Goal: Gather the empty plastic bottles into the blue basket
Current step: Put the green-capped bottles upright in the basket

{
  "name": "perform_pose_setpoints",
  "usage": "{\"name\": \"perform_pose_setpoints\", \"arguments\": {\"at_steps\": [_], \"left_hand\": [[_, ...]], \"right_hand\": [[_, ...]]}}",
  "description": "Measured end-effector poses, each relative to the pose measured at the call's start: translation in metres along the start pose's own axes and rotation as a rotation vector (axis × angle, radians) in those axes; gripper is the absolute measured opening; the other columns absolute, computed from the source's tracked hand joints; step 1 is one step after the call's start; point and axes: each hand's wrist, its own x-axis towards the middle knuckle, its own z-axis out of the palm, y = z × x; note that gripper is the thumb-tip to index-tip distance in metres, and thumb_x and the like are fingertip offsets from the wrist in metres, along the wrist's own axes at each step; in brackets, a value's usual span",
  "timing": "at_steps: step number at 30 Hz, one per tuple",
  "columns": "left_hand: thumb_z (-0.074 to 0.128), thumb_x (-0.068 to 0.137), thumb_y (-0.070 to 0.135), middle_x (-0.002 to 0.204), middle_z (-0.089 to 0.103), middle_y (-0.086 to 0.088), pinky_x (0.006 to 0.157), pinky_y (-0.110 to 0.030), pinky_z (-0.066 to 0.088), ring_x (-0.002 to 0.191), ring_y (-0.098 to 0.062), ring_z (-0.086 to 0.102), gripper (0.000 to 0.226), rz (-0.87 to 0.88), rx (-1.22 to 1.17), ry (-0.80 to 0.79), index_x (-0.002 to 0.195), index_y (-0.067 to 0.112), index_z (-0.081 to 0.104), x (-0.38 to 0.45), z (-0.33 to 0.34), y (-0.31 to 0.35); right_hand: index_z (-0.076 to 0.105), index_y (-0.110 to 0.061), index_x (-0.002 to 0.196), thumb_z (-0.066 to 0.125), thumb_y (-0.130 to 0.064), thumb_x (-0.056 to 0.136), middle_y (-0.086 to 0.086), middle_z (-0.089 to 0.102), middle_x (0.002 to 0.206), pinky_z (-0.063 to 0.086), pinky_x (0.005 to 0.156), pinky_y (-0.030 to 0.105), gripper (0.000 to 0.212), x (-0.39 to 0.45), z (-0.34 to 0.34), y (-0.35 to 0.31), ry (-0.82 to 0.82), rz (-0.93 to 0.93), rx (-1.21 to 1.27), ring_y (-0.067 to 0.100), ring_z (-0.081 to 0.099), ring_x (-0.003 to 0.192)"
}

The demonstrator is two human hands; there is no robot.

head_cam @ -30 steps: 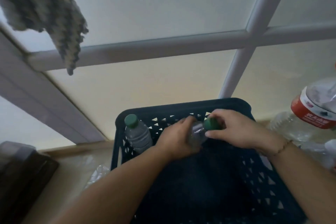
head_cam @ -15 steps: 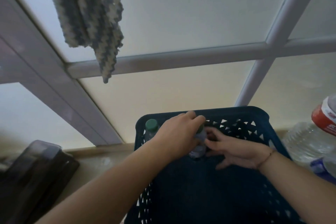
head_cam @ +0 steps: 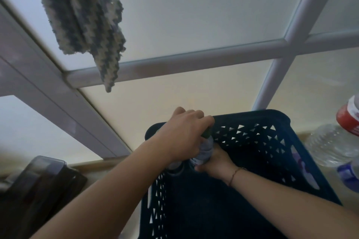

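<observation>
Bottle (head_cam: 205, 151) stands upright in the far left corner of the basket (head_cam: 272, 122), caught between both hands: the left hand (head_cam: 182, 134) sits on top of it, fingers curled down over the dark green cap, while the right hand (head_cam: 215, 163) wraps the lower body from the near side, thumb and fingers closed round it. It is small, clear and ribbed, greyish in this dim light, with a label band just above the right hand. Just under the left hand, beside this bottle, the base of a second bottle (head_cam: 175, 167) shows against the left wall; its top is hidden by the hand. Dark blue, the basket has walls pierced with triangular holes. Well to the right of the right hand, outside the basket, lies a big bottle (head_cam: 334, 141) with a red label
</observation>
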Motion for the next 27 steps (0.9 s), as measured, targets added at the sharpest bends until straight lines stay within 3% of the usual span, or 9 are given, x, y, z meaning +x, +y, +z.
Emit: {"name": "perform_pose_setpoints", "arguments": {"at_steps": [4, 7, 11, 14, 17, 19, 20, 23, 27], "left_hand": [[0.058, 0.086, 0.025, 0.104, 0.057, 0.007, 0.095, -0.038, 0.034, 0.098, -0.018, 0.051, 0.036, -0.131, 0.001, -0.029, 0.120, 0.029, 0.046, -0.019, -0.004, -0.017], [0.057, 0.086, 0.030, 0.107, 0.058, 0.008, 0.095, -0.040, 0.038, 0.099, -0.019, 0.053, 0.043, -0.144, -0.038, -0.069, 0.124, 0.033, 0.038, -0.028, 0.002, -0.016], [0.063, 0.078, 0.055, 0.136, 0.050, 0.008, 0.101, -0.041, 0.039, 0.115, -0.020, 0.052, 0.075, -0.127, 0.078, -0.091, 0.141, 0.035, 0.029, -0.034, 0.009, -0.009], [0.061, 0.075, 0.066, 0.145, 0.045, 0.005, 0.106, -0.043, 0.036, 0.127, -0.023, 0.046, 0.086, -0.113, 0.108, 0.010, 0.148, 0.033, 0.030, -0.036, 0.003, 0.011], [0.054, 0.079, 0.064, 0.144, 0.047, 0.002, 0.106, -0.049, 0.034, 0.128, -0.028, 0.044, 0.071, -0.050, 0.048, 0.076, 0.141, 0.032, 0.046, -0.031, -0.006, 0.055], [0.050, 0.081, 0.063, 0.148, 0.045, 0.002, 0.109, -0.050, 0.031, 0.133, -0.027, 0.040, 0.065, 0.025, -0.056, 0.094, 0.139, 0.034, 0.052, -0.027, -0.013, 0.090], [0.049, 0.081, 0.064, 0.149, 0.043, 0.002, 0.111, -0.049, 0.030, 0.135, -0.025, 0.038, 0.065, 0.061, -0.131, 0.110, 0.138, 0.034, 0.052, -0.029, -0.016, 0.108], [0.056, 0.083, 0.059, 0.149, 0.042, 0.004, 0.113, -0.042, 0.031, 0.138, -0.019, 0.037, 0.062, 0.171, -0.373, 0.207, 0.137, 0.031, 0.052, -0.040, -0.024, 0.158], [0.066, 0.083, 0.044, 0.133, 0.056, -0.004, 0.107, -0.041, 0.039, 0.125, -0.029, 0.050, 0.049, 0.342, -0.470, 0.328, 0.122, 0.017, 0.064, -0.050, -0.006, 0.228]], "right_hand": [[0.043, -0.008, 0.132, 0.087, -0.027, 0.065, 0.005, 0.062, 0.126, 0.047, 0.079, 0.022, 0.082, -0.003, 0.016, -0.020, 0.040, 0.024, -0.042, 0.022, 0.061, 0.114], [0.043, -0.011, 0.132, 0.088, -0.028, 0.064, 0.004, 0.060, 0.127, 0.046, 0.080, 0.022, 0.084, -0.007, 0.016, -0.022, 0.029, 0.039, -0.108, 0.023, 0.060, 0.115], [0.054, -0.013, 0.126, 0.086, -0.042, 0.055, 0.002, 0.062, 0.121, 0.050, 0.075, 0.025, 0.083, -0.009, 0.006, -0.021, -0.139, -0.080, -0.353, 0.020, 0.063, 0.103], [0.060, -0.013, 0.108, 0.080, -0.033, 0.070, 0.003, 0.066, 0.103, 0.052, 0.073, 0.030, 0.048, -0.033, -0.022, -0.031, -0.159, -0.202, -0.396, 0.020, 0.062, 0.087], [0.052, -0.014, 0.094, 0.068, -0.020, 0.084, -0.001, 0.052, 0.077, 0.043, 0.060, 0.028, 0.020, -0.083, -0.065, -0.044, -0.188, -0.265, -0.273, 0.014, 0.047, 0.065], [0.051, -0.019, 0.080, 0.065, -0.025, 0.089, -0.005, 0.049, 0.070, 0.036, 0.057, 0.021, 0.017, -0.124, -0.096, -0.037, -0.110, -0.345, -0.295, 0.009, 0.043, 0.060], [0.055, -0.020, 0.083, 0.065, -0.031, 0.090, -0.005, 0.054, 0.074, 0.037, 0.059, 0.020, 0.016, -0.146, -0.110, -0.028, -0.048, -0.400, -0.302, 0.008, 0.047, 0.064], [0.059, -0.020, 0.120, 0.066, -0.036, 0.090, -0.003, 0.066, 0.102, 0.049, 0.074, 0.020, 0.034, -0.218, -0.147, 0.011, 0.197, -0.511, -0.081, 0.009, 0.062, 0.088], [0.065, -0.029, 0.113, 0.070, -0.029, 0.087, -0.012, 0.070, 0.094, 0.050, 0.079, 0.013, 0.027, -0.294, -0.178, 0.093, 0.486, -0.493, 0.173, 0.001, 0.066, 0.091]]}}
